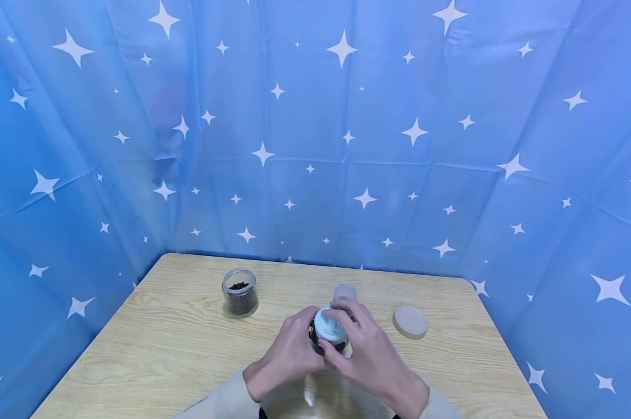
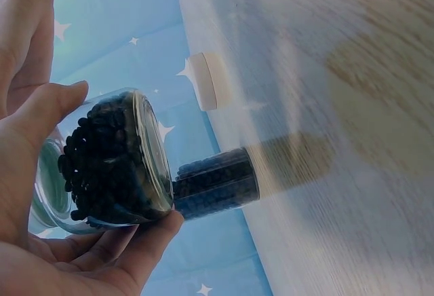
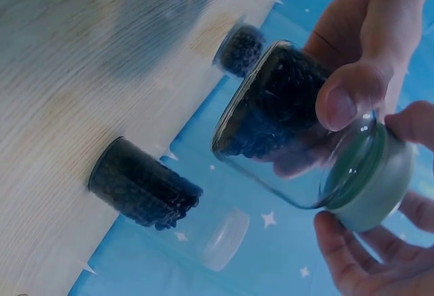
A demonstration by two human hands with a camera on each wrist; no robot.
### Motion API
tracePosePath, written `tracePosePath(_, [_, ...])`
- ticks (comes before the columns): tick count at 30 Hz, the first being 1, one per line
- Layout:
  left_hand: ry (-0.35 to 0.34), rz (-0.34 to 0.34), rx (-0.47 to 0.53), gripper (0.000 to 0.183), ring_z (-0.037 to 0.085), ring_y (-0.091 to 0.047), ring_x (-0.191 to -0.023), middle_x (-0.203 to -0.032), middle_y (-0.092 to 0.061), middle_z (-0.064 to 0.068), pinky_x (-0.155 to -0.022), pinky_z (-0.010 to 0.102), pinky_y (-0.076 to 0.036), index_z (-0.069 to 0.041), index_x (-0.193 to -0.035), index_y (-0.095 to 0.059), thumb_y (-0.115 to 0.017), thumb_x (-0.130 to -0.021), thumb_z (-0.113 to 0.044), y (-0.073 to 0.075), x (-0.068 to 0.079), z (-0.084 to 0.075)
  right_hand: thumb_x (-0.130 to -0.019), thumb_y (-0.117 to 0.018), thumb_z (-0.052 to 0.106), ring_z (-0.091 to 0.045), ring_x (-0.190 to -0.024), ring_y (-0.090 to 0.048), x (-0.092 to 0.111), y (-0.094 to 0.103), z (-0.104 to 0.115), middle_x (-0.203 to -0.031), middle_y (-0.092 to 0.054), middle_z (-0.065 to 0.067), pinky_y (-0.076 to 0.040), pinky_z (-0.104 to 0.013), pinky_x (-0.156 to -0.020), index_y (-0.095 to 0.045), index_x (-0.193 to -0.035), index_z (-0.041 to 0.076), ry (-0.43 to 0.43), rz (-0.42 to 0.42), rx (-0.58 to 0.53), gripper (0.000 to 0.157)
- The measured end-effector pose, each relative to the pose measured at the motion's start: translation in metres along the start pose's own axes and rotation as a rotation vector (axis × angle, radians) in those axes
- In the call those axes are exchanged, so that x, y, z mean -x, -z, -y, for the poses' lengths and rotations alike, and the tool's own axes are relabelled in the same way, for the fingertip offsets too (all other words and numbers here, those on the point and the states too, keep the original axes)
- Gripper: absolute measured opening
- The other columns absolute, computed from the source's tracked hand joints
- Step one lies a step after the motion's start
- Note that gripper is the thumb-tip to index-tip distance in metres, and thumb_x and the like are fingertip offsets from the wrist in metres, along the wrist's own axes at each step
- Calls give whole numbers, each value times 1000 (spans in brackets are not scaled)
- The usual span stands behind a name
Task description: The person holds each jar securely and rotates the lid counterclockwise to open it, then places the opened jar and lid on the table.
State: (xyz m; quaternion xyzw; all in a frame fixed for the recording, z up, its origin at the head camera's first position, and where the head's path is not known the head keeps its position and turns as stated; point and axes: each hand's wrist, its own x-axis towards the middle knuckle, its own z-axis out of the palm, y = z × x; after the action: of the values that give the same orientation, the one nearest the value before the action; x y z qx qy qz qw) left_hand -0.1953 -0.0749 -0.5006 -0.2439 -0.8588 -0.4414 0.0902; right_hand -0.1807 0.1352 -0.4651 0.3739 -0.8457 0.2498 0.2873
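My left hand point(image 1: 296, 343) grips a clear glass jar point(image 2: 112, 163) partly filled with dark beans, thumb on one side and fingers on the other. On the jar's mouth sits a pale blue-green lid point(image 3: 380, 180). The fingers and thumb of my right hand point(image 1: 364, 346) are spread around the lid's edge and pinch it. Both hands are close together over the front middle of the table, and in the head view they cover much of the jar.
Behind my hands stands a taller clear container point(image 3: 142, 184) of dark beans with a translucent cap point(image 1: 345, 292). To the left is a lidless glass jar point(image 1: 240, 302) of dark beans. A round beige lid point(image 1: 410, 321) lies on the wooden table point(image 1: 189, 326) at right. A starry blue curtain encloses the table.
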Motion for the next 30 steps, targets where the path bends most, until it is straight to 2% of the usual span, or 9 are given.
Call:
tracePosePath(6, [0,-2,-9,66,5,-76,-104,-120,-82,-2,-88,24,-66,-14,-136,-73,-105,-79,-25,0,0,0,-95,-95,24,-28,-135,-73,0,-1,-2,-147,-71,-11,-70,-41,-104,-74,-140,11,19,0,-11,52])
tracePosePath(14, [-13,1,2,70,7,-76,-108,-123,-81,-2,-93,25,-67,-13,-140,-72,-103,-79,-26,0,0,0,-91,-97,17,-29,-134,-73,-3,2,-8,-146,-70,-10,-70,-43,-104,-74,-138,12,89,12,-46,52])
tracePosePath(19, [-15,6,19,69,5,-76,-107,-123,-81,-2,-90,24,-66,-13,-141,-71,-103,-81,-27,0,1,-1,-94,-93,14,-27,-132,-71,-7,7,-15,-148,-69,-12,-69,-41,-104,-71,-140,12,139,68,-107,51])
tracePosePath(26, [-24,9,16,67,3,-74,-104,-119,-80,-4,-89,23,-65,-15,-137,-71,-105,-81,-30,-1,2,-1,-92,-88,9,-20,-132,-71,-14,18,-30,-151,-66,-10,-64,-29,-109,-68,-141,12,206,212,-202,53])
tracePosePath(30, [-28,12,26,70,3,-73,-104,-120,-80,-5,-89,23,-64,-17,-139,-70,-105,-81,-34,-2,2,-1,-93,-84,4,-20,-135,-70,-19,22,-38,-152,-66,-10,-62,-25,-112,-66,-139,11,272,272,-264,50])
